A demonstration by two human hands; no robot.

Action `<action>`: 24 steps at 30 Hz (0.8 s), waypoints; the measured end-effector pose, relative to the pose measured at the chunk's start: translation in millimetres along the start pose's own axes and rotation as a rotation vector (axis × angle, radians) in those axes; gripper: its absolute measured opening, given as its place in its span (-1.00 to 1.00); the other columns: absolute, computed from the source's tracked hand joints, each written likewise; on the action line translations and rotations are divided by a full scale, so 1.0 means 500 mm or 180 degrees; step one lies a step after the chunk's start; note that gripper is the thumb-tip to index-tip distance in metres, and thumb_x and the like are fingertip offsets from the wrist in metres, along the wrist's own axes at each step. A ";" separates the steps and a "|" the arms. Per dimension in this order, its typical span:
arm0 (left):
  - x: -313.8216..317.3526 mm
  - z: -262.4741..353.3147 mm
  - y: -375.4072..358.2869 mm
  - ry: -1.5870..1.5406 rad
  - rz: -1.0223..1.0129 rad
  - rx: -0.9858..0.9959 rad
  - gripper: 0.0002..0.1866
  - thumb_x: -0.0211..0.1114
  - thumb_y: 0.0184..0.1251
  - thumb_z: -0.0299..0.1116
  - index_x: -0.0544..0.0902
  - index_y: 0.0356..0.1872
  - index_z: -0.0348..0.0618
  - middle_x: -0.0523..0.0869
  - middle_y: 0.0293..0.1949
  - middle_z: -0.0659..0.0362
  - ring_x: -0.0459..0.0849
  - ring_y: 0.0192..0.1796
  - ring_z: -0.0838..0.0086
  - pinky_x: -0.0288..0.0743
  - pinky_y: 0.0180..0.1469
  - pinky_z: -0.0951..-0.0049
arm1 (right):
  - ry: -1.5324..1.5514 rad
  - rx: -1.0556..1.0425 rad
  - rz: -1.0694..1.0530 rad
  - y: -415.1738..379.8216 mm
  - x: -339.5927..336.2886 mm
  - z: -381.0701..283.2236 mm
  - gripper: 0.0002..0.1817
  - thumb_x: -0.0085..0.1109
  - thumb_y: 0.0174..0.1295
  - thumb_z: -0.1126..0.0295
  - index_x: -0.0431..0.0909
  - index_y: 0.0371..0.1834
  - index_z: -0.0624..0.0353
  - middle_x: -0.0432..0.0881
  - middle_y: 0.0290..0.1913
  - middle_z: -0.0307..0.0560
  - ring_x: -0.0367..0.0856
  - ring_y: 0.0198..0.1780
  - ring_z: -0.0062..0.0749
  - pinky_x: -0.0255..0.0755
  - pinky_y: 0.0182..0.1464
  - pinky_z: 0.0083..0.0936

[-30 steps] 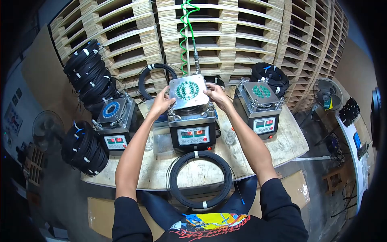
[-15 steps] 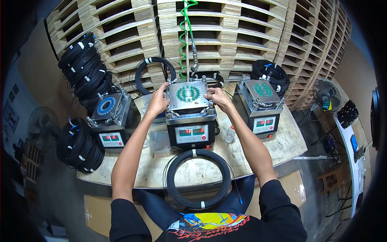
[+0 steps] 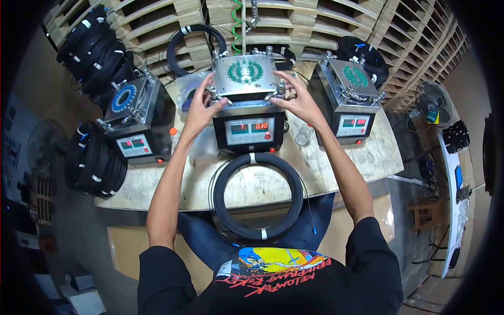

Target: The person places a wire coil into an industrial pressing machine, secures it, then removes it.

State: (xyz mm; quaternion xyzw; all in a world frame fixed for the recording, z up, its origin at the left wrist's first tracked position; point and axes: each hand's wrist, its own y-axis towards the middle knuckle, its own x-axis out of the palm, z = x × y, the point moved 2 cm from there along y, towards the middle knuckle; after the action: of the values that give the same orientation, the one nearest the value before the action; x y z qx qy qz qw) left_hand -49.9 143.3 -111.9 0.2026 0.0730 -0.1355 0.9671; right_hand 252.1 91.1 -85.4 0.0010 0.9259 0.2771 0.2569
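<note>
The middle machine (image 3: 248, 131) has a metal top plate (image 3: 262, 79) with green pieces set in a ring, and its red display reads 1 and 0.30. At the plate's front left corner, my left hand (image 3: 201, 111) has thumb and fingers around a clamp (image 3: 216, 97). My right hand (image 3: 300, 102) is likewise at the front right corner, its thumb and fingers around another clamp (image 3: 280, 93). A coil of black cable (image 3: 220, 202) with white bands lies before the machine, over the table's front edge and my lap.
Similar machines stand left (image 3: 140, 146) and right (image 3: 346, 123). Black cable coils (image 3: 97, 58) are stacked at the far left. A small clear jar (image 3: 303, 135) stands right of the middle machine, and wooden pallets (image 3: 310, 26) rise behind the table (image 3: 325, 178).
Both hands have moved from the plate's sides to its front corner clamps. The middle display has changed from 73 and 0 to 1 and 0.30. The view has tilted down.
</note>
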 end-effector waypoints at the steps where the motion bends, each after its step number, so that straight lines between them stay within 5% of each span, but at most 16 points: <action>1: 0.007 0.018 -0.003 0.0158 0.0116 0.0027 -0.07 0.56 0.14 -0.07 0.28 0.52 0.05 0.38 0.36 -0.03 0.44 0.30 0.28 0.29 0.40 0.22 | -0.0003 0.0205 -0.0017 -0.002 0.002 -0.013 -0.20 0.57 0.01 0.14 0.46 0.40 -0.13 0.45 -0.01 -0.04 0.44 0.02 -0.28 0.42 0.12 -0.36; 7: 0.027 0.033 0.014 0.1111 0.0606 0.0658 -0.24 0.55 0.14 -0.09 0.47 0.37 -0.04 0.46 0.24 0.05 0.54 0.11 0.30 0.46 0.14 0.32 | -0.0379 0.0183 0.0323 0.009 0.031 -0.020 -0.25 0.58 0.01 0.20 0.49 0.33 -0.05 0.42 -0.06 -0.10 0.41 0.02 -0.34 0.36 0.13 -0.46; 12: 0.022 0.069 0.026 0.1063 0.0387 0.0539 -0.30 0.52 0.17 -0.09 0.50 0.33 -0.04 0.49 0.24 0.06 0.56 0.13 0.35 0.50 0.08 0.32 | -0.0380 0.0155 0.0220 0.015 0.018 0.001 -0.29 0.53 0.06 0.11 0.50 0.32 -0.07 0.43 -0.08 -0.01 0.48 0.05 -0.20 0.41 0.12 -0.38; 14: 0.007 0.051 0.056 0.0995 0.0385 0.0641 -0.37 0.46 0.24 -0.08 0.53 0.31 -0.04 0.54 0.21 0.08 0.58 0.12 0.35 0.50 0.06 0.32 | 0.0376 0.0084 0.0255 0.037 0.015 0.039 -0.51 0.28 0.37 0.20 0.47 0.33 0.03 0.46 -0.14 -0.22 0.48 -0.34 -0.70 0.40 -0.30 -0.75; 18: -0.015 0.044 0.125 0.1122 0.0378 0.0820 -0.47 0.36 0.36 -0.11 0.56 0.28 -0.09 0.65 0.11 0.13 0.64 0.07 0.38 0.51 0.07 0.42 | 0.0552 0.0282 0.0006 0.099 -0.019 0.060 -0.59 0.17 0.47 0.22 0.49 0.32 0.04 0.50 -0.27 -0.35 0.45 -0.37 -0.80 0.31 -0.42 -0.77; 20: -0.026 0.024 0.177 0.0845 0.0287 0.0784 -0.48 0.34 0.39 -0.13 0.55 0.29 -0.10 0.68 0.05 0.13 0.64 0.05 0.41 0.50 0.11 0.44 | 0.0275 -0.0053 0.0145 0.143 -0.022 0.108 -0.59 0.16 0.48 0.18 0.51 0.29 0.11 0.49 -0.38 -0.35 0.48 -0.35 -0.78 0.35 -0.39 -0.79; 22: -0.046 -0.001 0.229 0.0917 0.0269 0.0376 -0.46 0.27 0.48 -0.09 0.50 0.35 -0.15 0.66 0.18 0.12 0.63 0.16 0.43 0.46 0.20 0.42 | -0.0561 0.0109 0.0126 0.200 -0.032 0.146 -0.63 0.17 0.41 0.36 0.55 0.26 0.07 0.62 -0.36 -0.12 0.60 -0.31 -0.49 0.54 -0.26 -0.54; 24: -0.032 0.040 0.243 0.1151 0.0577 0.0254 -0.54 0.29 0.45 -0.17 0.55 0.27 -0.14 0.70 0.09 0.01 0.72 0.03 0.34 0.60 0.02 0.40 | -0.0663 -0.0191 0.0416 0.259 -0.015 0.198 -0.67 0.27 0.34 0.30 0.60 0.14 0.10 0.56 -0.39 -0.15 0.49 -0.37 -0.48 0.43 -0.31 -0.52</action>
State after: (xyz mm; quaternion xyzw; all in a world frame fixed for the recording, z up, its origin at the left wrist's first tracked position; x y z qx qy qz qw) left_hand -28.0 245.9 -45.3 0.2675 0.2215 -0.0121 0.9377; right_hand 287.5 250.5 -85.9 0.0824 0.8834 0.3193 0.3329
